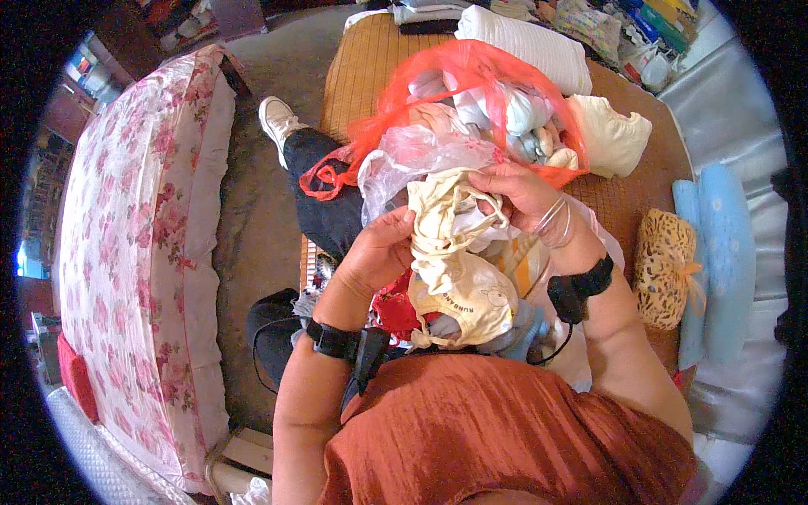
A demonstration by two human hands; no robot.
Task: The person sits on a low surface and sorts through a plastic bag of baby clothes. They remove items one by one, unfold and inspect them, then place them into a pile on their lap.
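Note:
A pale yellow cloth garment with thin straps is bunched up between my two hands, above my lap. My left hand pinches its left edge. At the upper right, my right hand has its fingers closed on the straps. Just below lies a pale yellow cloth with a printed animal figure and a curved edge; I cannot tell whether it is part of the same garment. A red cloth and grey-blue cloths show around it. Beyond my hands sits a clear plastic bag.
An orange-red mesh bag full of light clothes lies on the woven mat. Around it are a rolled white quilt, a cream folded cloth, a leopard-print bundle and blue rolls. At left stands a flower-covered bed.

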